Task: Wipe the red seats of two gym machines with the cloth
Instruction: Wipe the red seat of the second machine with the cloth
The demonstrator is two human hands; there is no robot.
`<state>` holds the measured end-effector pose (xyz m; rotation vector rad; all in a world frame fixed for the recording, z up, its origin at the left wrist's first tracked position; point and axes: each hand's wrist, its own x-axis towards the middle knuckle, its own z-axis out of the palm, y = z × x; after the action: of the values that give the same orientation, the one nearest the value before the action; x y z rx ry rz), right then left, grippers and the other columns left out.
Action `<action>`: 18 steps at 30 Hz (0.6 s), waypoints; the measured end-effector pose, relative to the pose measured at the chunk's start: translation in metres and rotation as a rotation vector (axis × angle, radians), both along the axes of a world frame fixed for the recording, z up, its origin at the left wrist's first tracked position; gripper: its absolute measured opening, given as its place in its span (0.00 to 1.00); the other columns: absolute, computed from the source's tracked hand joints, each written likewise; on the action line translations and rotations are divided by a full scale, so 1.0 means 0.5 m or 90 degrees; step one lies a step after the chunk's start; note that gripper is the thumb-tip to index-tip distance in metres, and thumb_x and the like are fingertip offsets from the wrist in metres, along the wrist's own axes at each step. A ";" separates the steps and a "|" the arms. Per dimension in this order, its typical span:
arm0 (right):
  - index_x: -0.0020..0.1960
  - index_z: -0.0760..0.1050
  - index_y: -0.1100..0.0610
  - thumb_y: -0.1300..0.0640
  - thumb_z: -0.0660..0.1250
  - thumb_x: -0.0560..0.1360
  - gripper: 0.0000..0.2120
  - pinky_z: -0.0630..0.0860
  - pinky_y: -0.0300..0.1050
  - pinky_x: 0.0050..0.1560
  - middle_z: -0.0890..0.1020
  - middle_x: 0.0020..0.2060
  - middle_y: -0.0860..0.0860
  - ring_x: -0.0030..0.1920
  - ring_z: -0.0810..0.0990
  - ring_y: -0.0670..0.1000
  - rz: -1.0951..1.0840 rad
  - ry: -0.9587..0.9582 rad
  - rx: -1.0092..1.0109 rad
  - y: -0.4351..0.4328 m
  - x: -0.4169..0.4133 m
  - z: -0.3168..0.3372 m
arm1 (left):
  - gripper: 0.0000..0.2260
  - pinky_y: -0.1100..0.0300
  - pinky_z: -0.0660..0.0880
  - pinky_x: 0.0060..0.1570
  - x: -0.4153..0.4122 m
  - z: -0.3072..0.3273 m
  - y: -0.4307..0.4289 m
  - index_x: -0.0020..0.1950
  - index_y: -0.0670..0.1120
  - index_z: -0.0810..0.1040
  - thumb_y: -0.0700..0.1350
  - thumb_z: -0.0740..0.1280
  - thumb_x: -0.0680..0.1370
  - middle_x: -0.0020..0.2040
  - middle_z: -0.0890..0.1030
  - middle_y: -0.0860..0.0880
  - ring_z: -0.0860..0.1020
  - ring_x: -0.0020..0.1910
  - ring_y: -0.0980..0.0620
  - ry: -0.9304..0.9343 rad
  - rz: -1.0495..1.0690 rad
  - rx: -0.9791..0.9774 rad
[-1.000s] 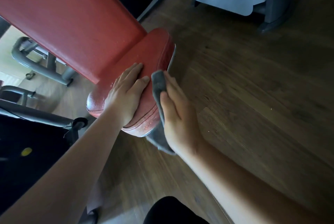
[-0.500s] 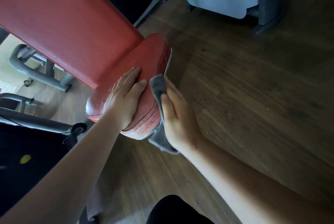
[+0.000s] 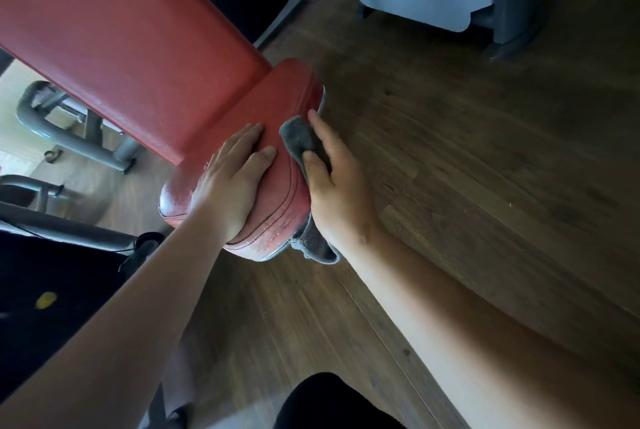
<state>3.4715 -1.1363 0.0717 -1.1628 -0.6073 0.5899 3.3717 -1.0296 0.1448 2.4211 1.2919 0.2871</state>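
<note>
Red seat [image 3: 277,106] mid-wipe: right hand [image 3: 341,193] pinches cloth [image 3: 298,141] at its 3 o'clock edge, left hand [image 3: 232,182] flat on top; second seat presumably pending.

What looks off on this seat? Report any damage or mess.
Pale specks dot the seat's near edge; whether they are droplets or wear, I cannot tell. The left hand rests flat on top, and the right hand holds the cloth against its side. Nothing else stands out.
</note>
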 end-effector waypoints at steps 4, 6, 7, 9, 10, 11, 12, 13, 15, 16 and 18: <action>0.74 0.73 0.58 0.62 0.56 0.83 0.21 0.64 0.41 0.77 0.74 0.74 0.50 0.76 0.69 0.42 -0.047 0.015 0.020 -0.058 -0.080 -0.011 | 0.31 0.48 0.56 0.80 0.000 -0.001 0.001 0.78 0.65 0.68 0.68 0.56 0.74 0.79 0.66 0.64 0.62 0.79 0.59 -0.006 0.001 -0.001; 0.75 0.72 0.59 0.59 0.55 0.83 0.22 0.62 0.40 0.78 0.73 0.75 0.50 0.76 0.68 0.42 -0.038 0.021 0.005 -0.054 -0.084 -0.013 | 0.32 0.48 0.56 0.80 -0.001 -0.001 0.001 0.78 0.65 0.68 0.69 0.55 0.74 0.79 0.66 0.65 0.62 0.79 0.59 -0.005 0.000 0.003; 0.75 0.72 0.59 0.58 0.55 0.82 0.22 0.62 0.43 0.78 0.73 0.75 0.51 0.76 0.68 0.43 -0.028 0.021 -0.005 -0.038 -0.070 -0.014 | 0.31 0.48 0.56 0.80 -0.001 -0.002 0.002 0.78 0.65 0.67 0.69 0.55 0.75 0.79 0.66 0.65 0.62 0.79 0.59 -0.001 -0.002 0.004; 0.74 0.73 0.60 0.56 0.55 0.82 0.23 0.63 0.50 0.78 0.74 0.75 0.53 0.76 0.69 0.46 -0.005 0.017 -0.005 -0.005 -0.035 -0.010 | 0.29 0.47 0.57 0.79 -0.001 -0.004 0.006 0.78 0.65 0.67 0.68 0.56 0.77 0.79 0.66 0.64 0.63 0.79 0.58 0.008 -0.004 0.004; 0.75 0.72 0.60 0.56 0.55 0.82 0.23 0.63 0.51 0.78 0.73 0.75 0.53 0.77 0.69 0.46 -0.004 0.014 -0.005 0.000 -0.027 -0.004 | 0.29 0.47 0.57 0.79 -0.001 -0.005 0.007 0.78 0.66 0.67 0.68 0.56 0.77 0.79 0.66 0.64 0.63 0.79 0.58 0.009 -0.004 0.003; 0.75 0.72 0.59 0.56 0.55 0.83 0.22 0.63 0.51 0.79 0.73 0.75 0.53 0.77 0.68 0.46 -0.002 0.015 -0.007 -0.005 -0.032 0.001 | 0.29 0.46 0.57 0.79 0.000 -0.005 0.007 0.78 0.66 0.67 0.68 0.56 0.76 0.79 0.66 0.65 0.63 0.79 0.58 0.009 -0.005 0.002; 0.76 0.71 0.59 0.57 0.56 0.84 0.22 0.62 0.48 0.79 0.72 0.76 0.52 0.77 0.67 0.45 0.001 0.018 -0.010 -0.018 -0.044 0.002 | 0.31 0.46 0.57 0.79 0.000 -0.004 0.006 0.78 0.66 0.67 0.70 0.55 0.75 0.79 0.66 0.65 0.63 0.79 0.58 0.008 -0.005 0.002; 0.77 0.69 0.59 0.57 0.56 0.84 0.22 0.61 0.45 0.79 0.70 0.77 0.51 0.78 0.66 0.44 -0.001 0.005 -0.010 -0.036 -0.061 -0.001 | 0.32 0.46 0.57 0.80 0.000 -0.002 0.005 0.78 0.66 0.67 0.71 0.54 0.74 0.79 0.65 0.65 0.62 0.79 0.58 0.009 -0.005 0.001; 0.77 0.68 0.58 0.56 0.57 0.84 0.23 0.61 0.39 0.78 0.69 0.78 0.51 0.78 0.65 0.44 -0.008 -0.049 -0.011 -0.068 -0.081 -0.008 | 0.34 0.45 0.56 0.80 0.001 0.000 0.003 0.78 0.66 0.67 0.71 0.53 0.72 0.80 0.65 0.65 0.61 0.80 0.58 0.008 -0.003 0.001; 0.77 0.69 0.58 0.56 0.57 0.84 0.23 0.61 0.39 0.78 0.69 0.78 0.51 0.78 0.66 0.44 -0.005 -0.065 -0.009 -0.067 -0.077 -0.013 | 0.34 0.45 0.56 0.80 0.000 0.000 0.003 0.78 0.66 0.67 0.71 0.53 0.72 0.80 0.65 0.65 0.61 0.80 0.58 0.009 -0.001 0.001; 0.76 0.71 0.59 0.56 0.56 0.84 0.22 0.63 0.46 0.78 0.72 0.76 0.52 0.77 0.68 0.46 0.010 -0.067 -0.013 -0.038 -0.045 -0.021 | 0.34 0.45 0.56 0.80 0.000 -0.002 0.003 0.78 0.66 0.66 0.71 0.53 0.72 0.80 0.65 0.64 0.61 0.80 0.58 0.015 -0.002 0.002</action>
<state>3.4490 -1.1552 0.0614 -1.2146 -0.7018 0.5513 3.3717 -1.0280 0.1438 2.4362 1.2979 0.2606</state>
